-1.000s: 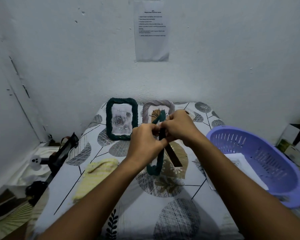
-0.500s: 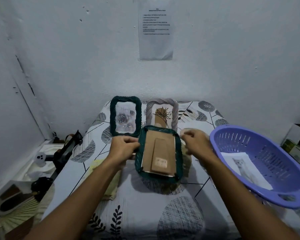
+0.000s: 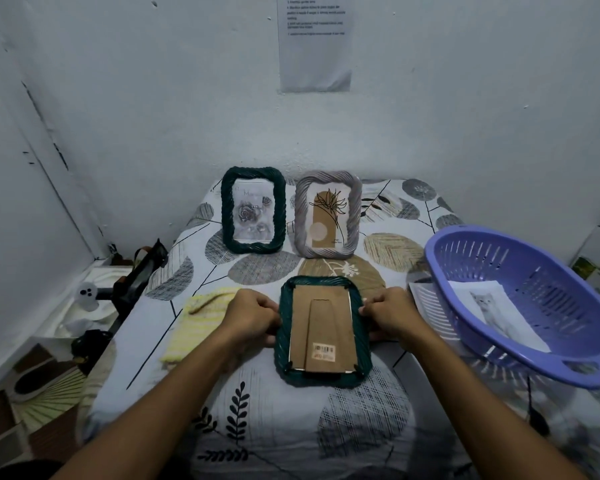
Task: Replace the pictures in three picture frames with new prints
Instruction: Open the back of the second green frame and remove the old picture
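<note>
Face-down green picture frame [image 3: 323, 330] lying flat on the patterned tablecloth [image 3: 361, 417], near the middle of the table, with its brown cardboard backing and folded easel stand uppermost; a barcode sticker [image 3: 324, 351] sits on the lower part of the stand, and small dark tabs show at the corners of the backing. Left hand [image 3: 252, 318] grips the frame's left edge with curled fingers; right hand [image 3: 390, 315] grips the right edge in the same way. Beyond it, two further frames stand upright and side by side against the wall: a dark green frame [image 3: 253, 210] holding a grey rose print, and a grey twisted-rope frame [image 3: 328, 214] holding a brown-and-black botanical print. A yellow cloth [image 3: 196, 322] lies on the table just left of the left hand. At right, a purple slotted plastic basket [image 3: 534, 271] rests tilted, containing a white sheet printed with a cat [image 3: 492, 308]; another printed sheet [image 3: 426, 299] protrudes from beneath its near rim. A printed paper notice [image 3: 314, 43] hangs on the white wall above.
</note>
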The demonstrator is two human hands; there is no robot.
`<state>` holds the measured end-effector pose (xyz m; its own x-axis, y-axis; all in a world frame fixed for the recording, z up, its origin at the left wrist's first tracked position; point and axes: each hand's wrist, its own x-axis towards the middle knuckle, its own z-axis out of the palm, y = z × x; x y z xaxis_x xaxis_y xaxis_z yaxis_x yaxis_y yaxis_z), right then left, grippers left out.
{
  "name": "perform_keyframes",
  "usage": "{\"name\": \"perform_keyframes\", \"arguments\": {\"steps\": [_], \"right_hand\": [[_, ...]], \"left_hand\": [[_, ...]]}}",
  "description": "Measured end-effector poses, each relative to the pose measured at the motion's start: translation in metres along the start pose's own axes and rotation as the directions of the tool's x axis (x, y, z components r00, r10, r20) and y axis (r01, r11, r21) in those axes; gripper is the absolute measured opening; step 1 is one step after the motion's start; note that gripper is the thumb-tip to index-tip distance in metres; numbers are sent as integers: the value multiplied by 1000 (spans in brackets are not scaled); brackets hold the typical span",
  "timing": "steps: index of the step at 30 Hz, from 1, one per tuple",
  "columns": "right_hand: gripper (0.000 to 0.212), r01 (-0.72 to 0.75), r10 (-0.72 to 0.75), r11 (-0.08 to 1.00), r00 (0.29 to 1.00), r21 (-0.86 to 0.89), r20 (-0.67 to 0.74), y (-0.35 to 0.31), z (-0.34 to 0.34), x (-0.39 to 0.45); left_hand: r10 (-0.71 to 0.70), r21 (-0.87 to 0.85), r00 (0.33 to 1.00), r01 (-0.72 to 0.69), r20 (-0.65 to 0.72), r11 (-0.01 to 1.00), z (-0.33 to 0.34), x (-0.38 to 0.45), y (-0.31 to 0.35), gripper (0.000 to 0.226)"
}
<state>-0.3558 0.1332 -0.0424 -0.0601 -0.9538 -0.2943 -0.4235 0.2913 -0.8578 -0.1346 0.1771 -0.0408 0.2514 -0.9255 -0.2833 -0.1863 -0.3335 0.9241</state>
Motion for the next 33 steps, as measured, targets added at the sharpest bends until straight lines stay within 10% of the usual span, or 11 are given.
{"name": "perform_keyframes", "arguments": {"steps": [13,20,33], "right_hand": [[12,56,-44,984,996,-170,73,2,-9,12],[10,298,-297,927,954,-229,40,-10,-7,38],[19,130,-117,972,990,-194,80,-19,6,59]], "left_hand": [[-14,380,988,-46,155,924,-11,24,6,3],[327,477,940,-332,97,814,-5,55,20,13],[50,349,995,-76,82,934,8,82,21,30]]}}
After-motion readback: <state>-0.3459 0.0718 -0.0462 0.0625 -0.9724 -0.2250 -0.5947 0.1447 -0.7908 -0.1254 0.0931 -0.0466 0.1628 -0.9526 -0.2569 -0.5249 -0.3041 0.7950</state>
